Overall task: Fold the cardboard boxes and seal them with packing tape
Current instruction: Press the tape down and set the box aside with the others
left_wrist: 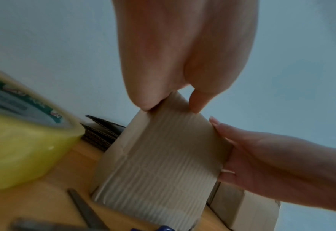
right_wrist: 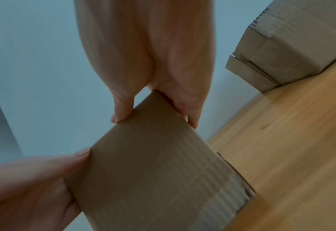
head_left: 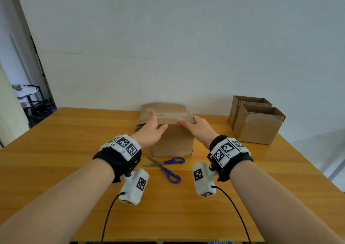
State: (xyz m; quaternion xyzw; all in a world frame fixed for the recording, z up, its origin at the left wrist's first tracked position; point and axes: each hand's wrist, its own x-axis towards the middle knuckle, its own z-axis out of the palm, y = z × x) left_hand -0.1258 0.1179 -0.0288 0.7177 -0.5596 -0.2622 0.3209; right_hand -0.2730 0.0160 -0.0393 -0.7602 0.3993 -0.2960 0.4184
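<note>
while standing on the table (head_left: 74, 135), the box (head_left: 173, 141) is gripped between left hand (head_left: 152, 129) and right hand (head_left: 196, 128).

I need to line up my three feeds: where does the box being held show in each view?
Head: the box stands at table centre, behind the scissors.
Left wrist: box fills lower centre.
Right wrist: box fills lower centre.
Shared landmark: the left hand and right hand gripping its top edge.

Right hand (right_wrist: 149, 62) grips the top corner of a brown cardboard box (right_wrist: 153, 171), thumb on its near face. Left hand (right_wrist: 28, 184) holds its left edge. 2 more boxes (right_wrist: 285, 50) stand on the wooden table (right_wrist: 301, 140).
</note>
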